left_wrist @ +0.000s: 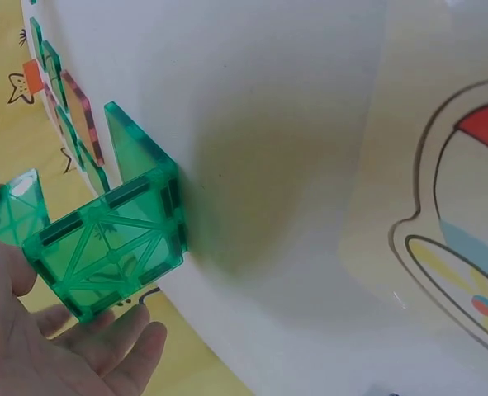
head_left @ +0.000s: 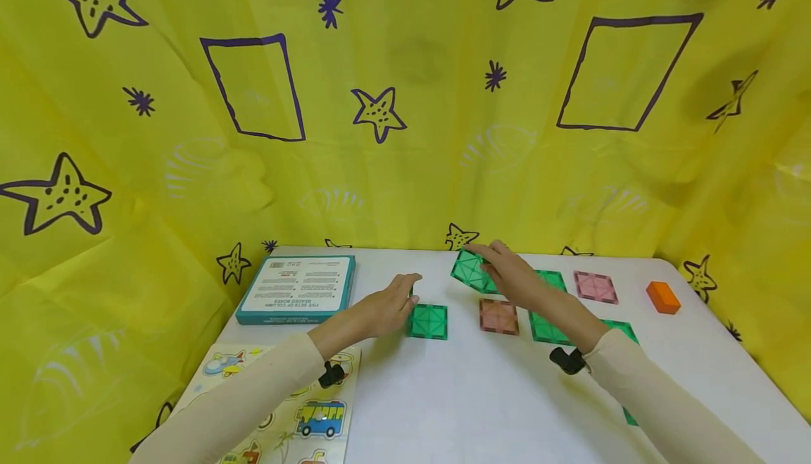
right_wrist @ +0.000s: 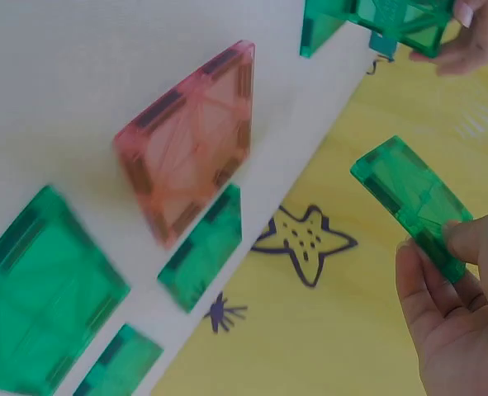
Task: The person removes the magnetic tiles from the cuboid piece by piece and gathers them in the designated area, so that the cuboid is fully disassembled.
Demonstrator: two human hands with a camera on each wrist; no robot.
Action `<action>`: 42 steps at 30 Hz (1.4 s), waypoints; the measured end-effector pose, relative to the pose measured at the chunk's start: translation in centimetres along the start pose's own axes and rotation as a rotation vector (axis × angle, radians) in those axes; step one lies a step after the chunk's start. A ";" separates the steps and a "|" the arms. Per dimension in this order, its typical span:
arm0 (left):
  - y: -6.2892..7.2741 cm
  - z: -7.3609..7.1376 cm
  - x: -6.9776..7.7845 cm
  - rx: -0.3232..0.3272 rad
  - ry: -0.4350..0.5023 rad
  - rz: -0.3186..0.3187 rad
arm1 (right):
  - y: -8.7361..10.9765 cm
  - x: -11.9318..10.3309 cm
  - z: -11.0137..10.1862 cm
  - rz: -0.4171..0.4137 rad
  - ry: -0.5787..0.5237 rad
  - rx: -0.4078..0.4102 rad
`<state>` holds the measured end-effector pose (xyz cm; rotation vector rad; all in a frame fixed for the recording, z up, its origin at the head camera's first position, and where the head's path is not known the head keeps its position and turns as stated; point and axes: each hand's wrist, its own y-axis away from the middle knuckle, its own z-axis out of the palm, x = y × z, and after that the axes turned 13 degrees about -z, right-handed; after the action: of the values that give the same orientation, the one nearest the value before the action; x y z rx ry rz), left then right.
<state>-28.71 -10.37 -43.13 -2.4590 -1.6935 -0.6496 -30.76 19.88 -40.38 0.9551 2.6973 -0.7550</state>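
Note:
My left hand (head_left: 391,307) holds a square green magnetic tile (left_wrist: 111,247) upright, thumb at its near edge and fingers behind it. This tile stands along the left side of another green tile (head_left: 429,322) lying flat on the table. My right hand (head_left: 509,275) pinches a further green tile (right_wrist: 413,202) between thumb and fingers, raised and tilted near the back edge. A pinkish-orange tile (head_left: 498,317) lies below that hand in the head view. One more green tile (right_wrist: 201,249) lies just behind it, partly hidden by the right hand in the head view.
Right of the hands lie several green tiles (head_left: 550,328), a pink tile (head_left: 595,287) and an orange block (head_left: 663,297). On the left are a teal-edged box (head_left: 298,288) and a picture puzzle board (head_left: 351,408). A yellow patterned curtain (head_left: 418,182) surrounds the white table (head_left: 443,408).

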 end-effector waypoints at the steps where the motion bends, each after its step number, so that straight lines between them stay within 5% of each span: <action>1: 0.0 0.0 0.0 0.003 0.002 -0.004 | 0.5 0.0 -0.5 0.012 -0.006 0.002; 20: 0.7 0.0 -0.7 0.005 0.032 -0.025 | 11.8 -1.7 -6.2 0.128 0.004 -0.137; 36: 0.9 -0.3 -0.8 -0.030 0.006 0.013 | 17.7 -1.0 -4.6 0.216 -0.432 -0.268; 42: 0.8 -0.3 -0.8 -0.037 0.006 0.016 | 18.2 -0.7 -3.8 0.202 -0.394 -0.272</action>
<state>-28.31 -11.51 -43.01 -2.4900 -1.6726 -0.6921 -18.74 33.53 -44.18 0.8868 2.2493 -0.4623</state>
